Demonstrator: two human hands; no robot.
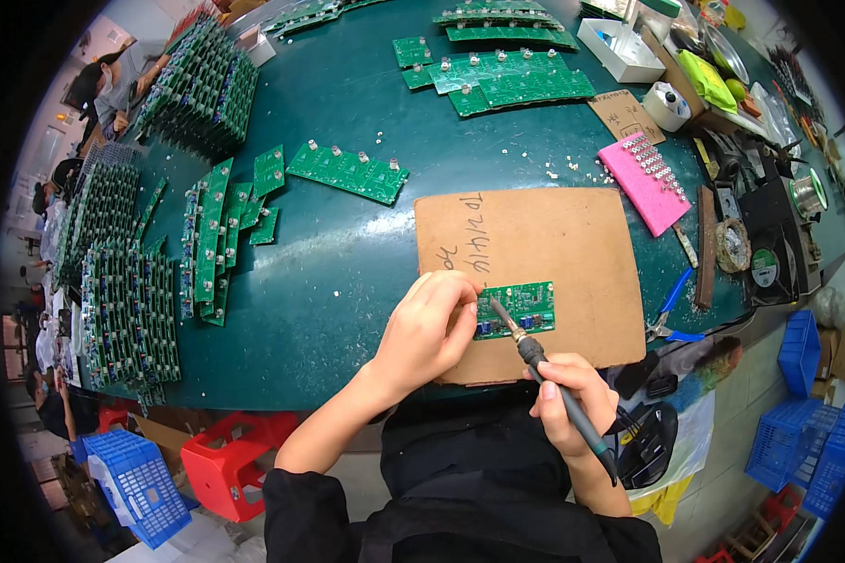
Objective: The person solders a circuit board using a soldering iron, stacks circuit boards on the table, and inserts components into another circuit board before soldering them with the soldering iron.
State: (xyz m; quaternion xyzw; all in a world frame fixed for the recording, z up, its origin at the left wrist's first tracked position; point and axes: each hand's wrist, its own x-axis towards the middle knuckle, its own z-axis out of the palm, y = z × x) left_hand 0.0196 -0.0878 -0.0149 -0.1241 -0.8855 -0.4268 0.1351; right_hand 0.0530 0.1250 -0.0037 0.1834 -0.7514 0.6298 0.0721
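A small green circuit board lies flat on a brown cardboard sheet in front of me. My right hand is closed round the dark handle of a soldering iron, whose metal tip points at the board's upper left part. Whether the tip touches it I cannot tell. At the board's left edge is my left hand, fingers curled and pinched together. Anything between those fingertips is too small or hidden to make out. A pink foam block with rows of small metal connectors stuck in it lies to the right.
Stacks of green boards stand at the left, with loose boards near them and more at the back. Blue-handled pliers, a tape roll and a solder spool are at the right. Another person sits far left.
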